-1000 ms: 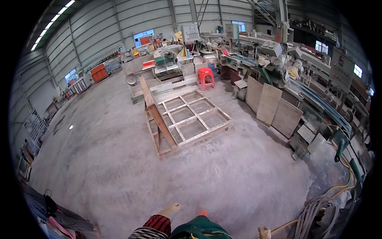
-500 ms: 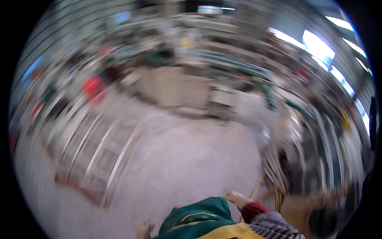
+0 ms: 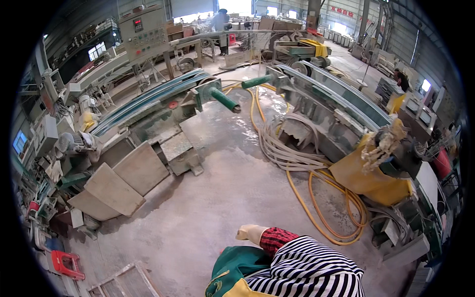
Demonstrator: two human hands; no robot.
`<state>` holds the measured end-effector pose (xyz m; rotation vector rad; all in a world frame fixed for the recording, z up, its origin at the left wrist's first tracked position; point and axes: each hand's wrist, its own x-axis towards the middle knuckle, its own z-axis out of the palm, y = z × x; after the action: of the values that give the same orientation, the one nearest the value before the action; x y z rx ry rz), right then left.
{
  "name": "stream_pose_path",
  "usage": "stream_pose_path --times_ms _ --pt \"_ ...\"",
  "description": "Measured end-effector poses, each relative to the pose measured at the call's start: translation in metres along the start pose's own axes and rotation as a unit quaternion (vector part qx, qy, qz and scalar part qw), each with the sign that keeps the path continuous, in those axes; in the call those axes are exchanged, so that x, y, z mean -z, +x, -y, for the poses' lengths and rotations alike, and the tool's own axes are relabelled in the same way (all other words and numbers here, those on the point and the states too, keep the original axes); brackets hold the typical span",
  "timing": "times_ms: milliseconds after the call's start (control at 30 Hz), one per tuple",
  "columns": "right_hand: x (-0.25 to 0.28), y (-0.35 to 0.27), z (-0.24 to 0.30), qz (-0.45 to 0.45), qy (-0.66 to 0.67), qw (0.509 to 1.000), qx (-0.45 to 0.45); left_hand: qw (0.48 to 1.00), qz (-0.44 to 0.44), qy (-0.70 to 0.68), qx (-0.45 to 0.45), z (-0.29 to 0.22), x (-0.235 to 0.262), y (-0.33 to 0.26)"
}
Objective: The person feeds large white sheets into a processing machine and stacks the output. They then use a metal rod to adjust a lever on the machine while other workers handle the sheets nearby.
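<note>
My right hand [image 3: 251, 233], in a cream glove, is held out low in front of my body above the concrete floor [image 3: 217, 198]. Its forearm wears a red-and-black checked cuff [image 3: 278, 240] and a black-and-white striped sleeve [image 3: 311, 265]. How its fingers are bent does not show clearly, and no object can be made out in them. Beside that arm hangs the green front of my apron [image 3: 237, 262], with a yellow part below. My left hand is out of the picture. Nearest to the right hand on the floor is a yellow hose [image 3: 311, 220], well apart from it.
Flat grey hoses [image 3: 282, 143] lie coiled beside a machine with a yellow cover [image 3: 371, 173]. Two green pipes [image 3: 225, 100] jut out ahead. Stone slabs [image 3: 141, 168] lean at the left, near a red stool [image 3: 68, 265]. A control box [image 3: 143, 33] and a person [image 3: 220, 27] are farther back.
The view has swung to the right and sharpened from blur; the machines with green pipes now lie ahead. The slabs and wooden frame have shifted left. My left hand has left the picture.
</note>
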<state>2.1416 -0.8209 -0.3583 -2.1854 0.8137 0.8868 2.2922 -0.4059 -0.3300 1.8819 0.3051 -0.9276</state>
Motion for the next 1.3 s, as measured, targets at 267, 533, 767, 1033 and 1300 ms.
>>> stream_pose_path --times_ms 267,533,767,1033,1300 --pt "0.099 0.056 0.14 -0.035 -0.019 0.999 0.024 0.999 0.024 0.009 0.047 -0.067 0.06 0.095" --pt "0.029 0.024 0.121 -0.119 0.14 0.982 0.033 0.991 0.103 0.073 0.045 -0.119 0.087 0.198" --pt "-0.075 -0.07 -0.021 -0.091 0.297 0.882 -0.354 0.979 0.135 0.151 -0.003 -0.21 0.052 0.268" --pt "-0.117 -0.061 -0.073 -0.197 0.521 0.735 -0.387 0.95 0.213 0.22 -0.055 -0.275 -0.064 0.299" --pt "-0.04 -0.103 -0.142 -0.237 0.54 0.693 -0.414 0.7 0.517 0.434 -0.232 -0.335 -0.364 0.216"
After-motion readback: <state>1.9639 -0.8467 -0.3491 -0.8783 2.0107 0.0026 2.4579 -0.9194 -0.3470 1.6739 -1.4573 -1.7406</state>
